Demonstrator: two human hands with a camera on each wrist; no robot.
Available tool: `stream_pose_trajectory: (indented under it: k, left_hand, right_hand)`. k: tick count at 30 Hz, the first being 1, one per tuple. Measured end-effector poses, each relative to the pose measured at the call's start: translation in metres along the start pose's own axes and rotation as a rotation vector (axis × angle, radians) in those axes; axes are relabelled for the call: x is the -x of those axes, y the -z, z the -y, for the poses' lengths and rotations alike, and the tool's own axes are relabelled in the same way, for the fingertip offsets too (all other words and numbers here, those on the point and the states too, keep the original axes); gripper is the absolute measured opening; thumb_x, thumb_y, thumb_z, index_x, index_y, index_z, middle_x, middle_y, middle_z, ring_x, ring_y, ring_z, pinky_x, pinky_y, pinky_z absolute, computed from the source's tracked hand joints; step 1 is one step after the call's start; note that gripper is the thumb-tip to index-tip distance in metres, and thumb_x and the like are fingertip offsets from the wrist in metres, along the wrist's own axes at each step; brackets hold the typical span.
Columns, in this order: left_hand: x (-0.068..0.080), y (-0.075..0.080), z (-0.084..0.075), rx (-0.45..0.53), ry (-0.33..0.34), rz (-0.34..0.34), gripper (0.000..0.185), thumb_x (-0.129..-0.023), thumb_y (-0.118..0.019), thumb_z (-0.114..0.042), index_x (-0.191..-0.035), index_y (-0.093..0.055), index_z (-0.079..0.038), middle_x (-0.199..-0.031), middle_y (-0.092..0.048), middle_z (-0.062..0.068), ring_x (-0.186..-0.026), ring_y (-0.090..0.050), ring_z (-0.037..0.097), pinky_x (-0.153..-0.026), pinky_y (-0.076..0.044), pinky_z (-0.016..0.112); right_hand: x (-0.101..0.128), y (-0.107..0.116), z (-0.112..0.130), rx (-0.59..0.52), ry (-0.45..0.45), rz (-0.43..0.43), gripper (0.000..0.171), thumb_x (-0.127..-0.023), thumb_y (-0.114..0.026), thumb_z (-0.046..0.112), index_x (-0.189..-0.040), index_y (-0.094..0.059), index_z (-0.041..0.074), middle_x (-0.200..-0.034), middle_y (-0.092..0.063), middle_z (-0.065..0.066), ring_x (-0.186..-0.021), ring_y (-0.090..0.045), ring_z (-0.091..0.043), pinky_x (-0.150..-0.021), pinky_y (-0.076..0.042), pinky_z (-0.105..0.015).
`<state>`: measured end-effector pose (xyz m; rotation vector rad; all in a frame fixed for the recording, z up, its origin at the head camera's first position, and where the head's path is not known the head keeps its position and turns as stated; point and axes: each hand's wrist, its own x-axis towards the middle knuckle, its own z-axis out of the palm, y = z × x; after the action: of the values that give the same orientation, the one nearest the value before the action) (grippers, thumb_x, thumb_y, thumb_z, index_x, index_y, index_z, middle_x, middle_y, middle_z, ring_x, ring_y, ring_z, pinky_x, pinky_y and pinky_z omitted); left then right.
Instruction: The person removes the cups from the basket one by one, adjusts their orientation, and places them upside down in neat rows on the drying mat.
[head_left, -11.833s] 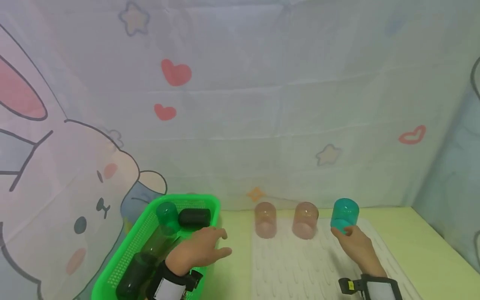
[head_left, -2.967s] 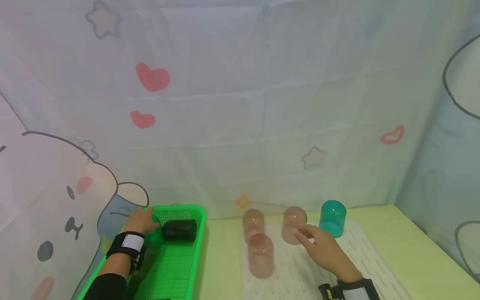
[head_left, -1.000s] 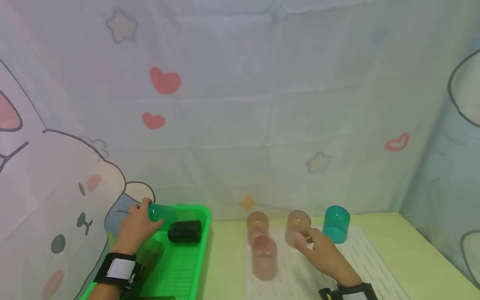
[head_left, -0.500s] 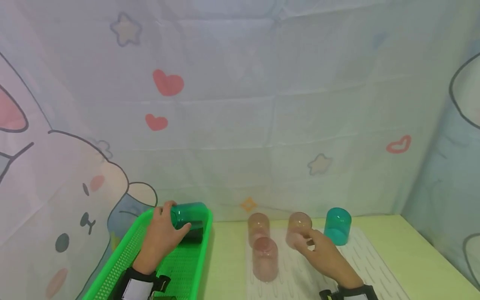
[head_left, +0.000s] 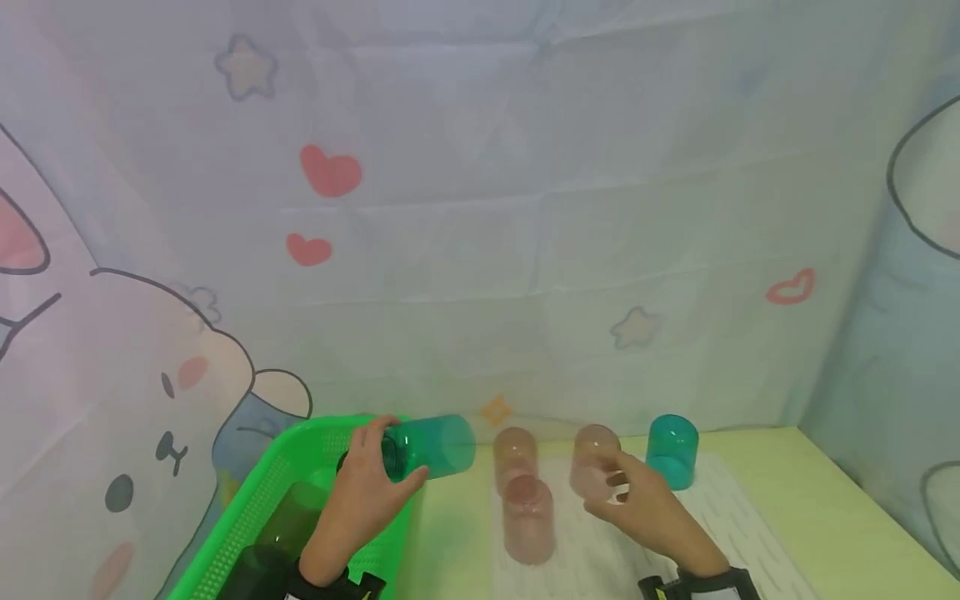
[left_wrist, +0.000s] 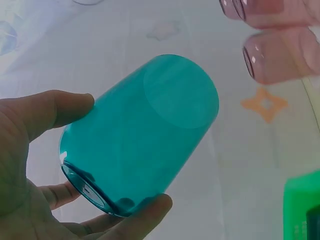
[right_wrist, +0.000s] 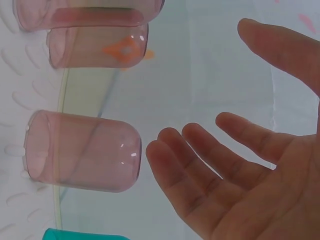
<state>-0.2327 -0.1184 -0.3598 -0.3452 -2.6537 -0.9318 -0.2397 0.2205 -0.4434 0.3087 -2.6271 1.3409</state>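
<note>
My left hand [head_left: 367,483] grips a clear teal cup [left_wrist: 140,130] near its base, fingers and thumb on opposite sides. The cup lies sideways in the air past the right rim of the green basket [head_left: 281,450], its base toward my palm. My right hand [head_left: 641,508] holds nothing; in the right wrist view its fingers are spread, fingertips close to the base of an upside-down pink cup [right_wrist: 85,152]. Two more pink cups, a rear one [head_left: 515,450] and a front one [head_left: 528,525], stand upside down to the left. Another teal cup [head_left: 672,450] stands upside down behind my right hand.
A white textured mat [head_left: 600,575] bears the standing cups on the yellow-green table [head_left: 765,458]. Dark cups [head_left: 258,571] lie inside the basket, partly hidden by my left forearm. A printed cloth [head_left: 450,250] hangs right behind the table.
The left hand has lifted the teal cup out of the basket and carried it right. A third pink cup has joined the mat since the oldest frame. The right hand stays near the pink cup.
</note>
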Motion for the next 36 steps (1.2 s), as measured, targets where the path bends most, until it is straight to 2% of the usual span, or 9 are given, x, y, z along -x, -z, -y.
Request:
stream_pose_trajectory:
  k: [8, 11, 15, 19, 25, 28, 30, 34, 36]
  left_hand:
    - [0.008, -0.014, -0.018, 0.198, -0.049, 0.113, 0.064, -0.087, -0.069, -0.03, -0.138, -0.036, -0.009, -0.139, -0.036, 0.015, -0.124, -0.041, 0.034, -0.099, -0.035, 0.046]
    - [0.008, -0.024, -0.023, 0.312, -0.059, 0.175, 0.065, -0.088, -0.067, -0.036, -0.138, -0.035, -0.01, -0.139, -0.036, 0.014, -0.125, -0.039, 0.034, -0.097, -0.037, 0.044]
    - [0.007, -0.039, -0.026, 0.448, -0.034, 0.242, 0.066, -0.086, -0.068, -0.041, -0.137, -0.034, -0.014, -0.138, -0.036, 0.01, -0.126, -0.038, 0.031, -0.094, -0.04, 0.04]
    - [0.002, -0.056, -0.027, 0.542, -0.02, 0.275, 0.066, -0.085, -0.07, -0.039, -0.136, -0.035, -0.013, -0.135, -0.038, 0.011, -0.124, -0.04, 0.031, -0.091, -0.043, 0.039]
    - [0.0, -0.075, -0.028, 0.636, 0.012, 0.294, 0.062, -0.085, -0.071, -0.032, -0.134, -0.037, -0.014, -0.13, -0.043, 0.015, -0.115, -0.046, 0.032, -0.084, -0.047, 0.041]
    - [0.001, -0.08, -0.027, 0.663, 0.04, 0.292, 0.061, -0.084, -0.072, -0.032, -0.132, -0.039, -0.015, -0.128, -0.044, 0.015, -0.114, -0.046, 0.032, -0.082, -0.047, 0.042]
    - [0.003, -0.083, -0.028, 0.67, 0.048, 0.288, 0.06, -0.084, -0.072, -0.033, -0.132, -0.039, -0.016, -0.127, -0.044, 0.016, -0.114, -0.045, 0.032, -0.081, -0.046, 0.042]
    - [0.005, -0.085, -0.029, 0.686, 0.05, 0.287, 0.059, -0.085, -0.071, -0.033, -0.131, -0.039, -0.014, -0.124, -0.047, 0.017, -0.111, -0.048, 0.034, -0.079, -0.047, 0.042]
    - [0.006, -0.087, -0.029, 0.686, 0.055, 0.296, 0.059, -0.085, -0.07, -0.035, -0.131, -0.039, -0.014, -0.123, -0.047, 0.016, -0.111, -0.048, 0.034, -0.079, -0.048, 0.042]
  right_hand:
    - [0.004, 0.0, 0.009, -0.018, 0.028, 0.022, 0.066, -0.077, -0.079, 0.023, -0.134, -0.048, 0.011, -0.124, -0.055, -0.011, -0.105, -0.056, -0.027, -0.084, -0.051, -0.039]
    - [0.006, 0.005, 0.013, -0.005, 0.039, 0.026, 0.066, -0.078, -0.079, 0.024, -0.133, -0.047, 0.008, -0.123, -0.054, -0.013, -0.105, -0.056, -0.027, -0.084, -0.051, -0.039]
    - [0.009, 0.007, 0.017, 0.019, 0.014, 0.036, 0.063, -0.077, -0.079, 0.026, -0.13, -0.049, 0.007, -0.118, -0.056, -0.011, -0.103, -0.058, -0.026, -0.083, -0.051, -0.039]
    - [0.012, 0.009, 0.021, 0.047, 0.004, 0.038, 0.063, -0.076, -0.08, 0.025, -0.13, -0.049, 0.011, -0.119, -0.056, -0.009, -0.104, -0.058, -0.026, -0.083, -0.051, -0.039]
    - [0.021, 0.012, 0.032, 0.073, 0.071, 0.039, 0.068, -0.077, -0.079, 0.019, -0.134, -0.043, 0.013, -0.13, -0.05, -0.012, -0.116, -0.051, -0.033, -0.088, -0.048, -0.046]
    - [0.024, 0.014, 0.04, 0.135, 0.154, 0.038, 0.071, -0.076, -0.08, 0.017, -0.135, -0.042, 0.009, -0.132, -0.048, -0.012, -0.119, -0.048, -0.034, -0.089, -0.046, -0.049]
    - [0.024, 0.015, 0.045, 0.213, 0.272, 0.012, 0.073, -0.072, -0.082, 0.017, -0.133, -0.043, 0.006, -0.13, -0.047, -0.01, -0.119, -0.047, -0.03, -0.092, -0.045, -0.048]
    - [0.019, 0.014, 0.055, 0.389, 0.535, -0.068, 0.073, -0.064, -0.087, 0.017, -0.125, -0.049, 0.002, -0.123, -0.046, -0.008, -0.114, -0.046, -0.024, -0.09, -0.048, -0.038]
    - [0.017, 0.012, 0.061, 0.471, 0.597, -0.085, 0.074, -0.062, -0.088, 0.02, -0.122, -0.051, 0.0, -0.12, -0.048, -0.009, -0.112, -0.046, -0.024, -0.087, -0.049, -0.036]
